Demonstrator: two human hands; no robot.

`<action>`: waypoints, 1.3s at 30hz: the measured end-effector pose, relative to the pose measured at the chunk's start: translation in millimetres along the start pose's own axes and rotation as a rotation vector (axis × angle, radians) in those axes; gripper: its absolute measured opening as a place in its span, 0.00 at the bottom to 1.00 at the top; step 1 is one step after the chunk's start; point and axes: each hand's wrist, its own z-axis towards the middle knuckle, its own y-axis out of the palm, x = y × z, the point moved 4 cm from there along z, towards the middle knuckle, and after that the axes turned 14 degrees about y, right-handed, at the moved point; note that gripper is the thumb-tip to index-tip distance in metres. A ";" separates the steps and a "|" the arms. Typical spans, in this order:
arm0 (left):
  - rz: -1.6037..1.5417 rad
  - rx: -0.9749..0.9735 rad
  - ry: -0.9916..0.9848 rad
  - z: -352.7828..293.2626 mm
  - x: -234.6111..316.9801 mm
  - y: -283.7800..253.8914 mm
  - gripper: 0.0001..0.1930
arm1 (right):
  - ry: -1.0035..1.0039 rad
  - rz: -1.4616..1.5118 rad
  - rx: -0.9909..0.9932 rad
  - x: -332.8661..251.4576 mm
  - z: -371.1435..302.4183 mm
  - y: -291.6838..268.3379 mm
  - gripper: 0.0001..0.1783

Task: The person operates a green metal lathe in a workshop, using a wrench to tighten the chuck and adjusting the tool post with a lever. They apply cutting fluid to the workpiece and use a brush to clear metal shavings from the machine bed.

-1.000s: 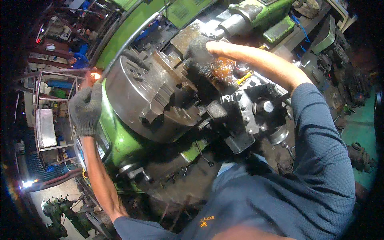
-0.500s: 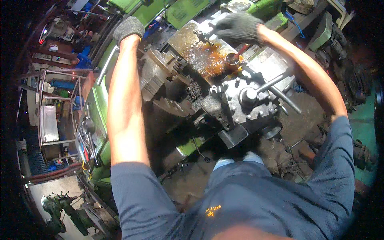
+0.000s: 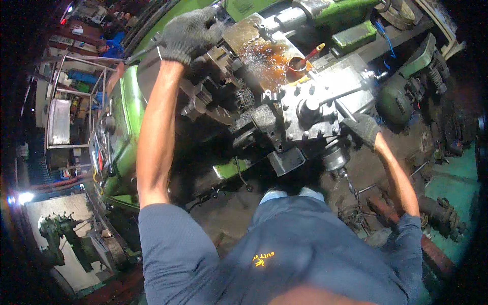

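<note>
My left hand (image 3: 190, 34), in a grey knit glove, is over the far side of the lathe chuck (image 3: 206, 96). Its fingers point right and look partly curled; whether they hold anything is hidden. Nearer to me on the right, my gloved right hand (image 3: 363, 128) is closed around the end of a metal lever (image 3: 345, 109) beside the tool post (image 3: 310, 112). Bolts line the edge of the tool post's top. A tangle of metal shavings (image 3: 245, 100) lies between chuck and tool post.
Behind the tool post, a cup (image 3: 296, 64) holds a red-handled brush (image 3: 315, 52) beside an oily brown metal plate (image 3: 262, 56). The green tailstock (image 3: 338, 15) stands at the back right. Hand tools (image 3: 105, 147) lie on the green headstock at left, near a metal rack (image 3: 61, 119).
My right hand has come down from above the oily plate to the lever near me. My left hand has shifted right, over the chuck. The view has shifted slightly.
</note>
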 end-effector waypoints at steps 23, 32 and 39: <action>0.348 0.140 -0.081 -104.0 8.9 -30.2 0.07 | -0.567 -0.363 0.379 -185.5 -8.6 -128.8 0.26; 0.319 0.121 -0.115 -99.3 -1.1 -29.8 0.09 | -0.532 -0.199 0.248 -214.5 -19.1 -109.9 0.25; 0.297 0.097 -0.182 -97.2 -13.3 -27.3 0.09 | -0.778 -0.398 0.559 -246.6 -23.2 -114.5 0.26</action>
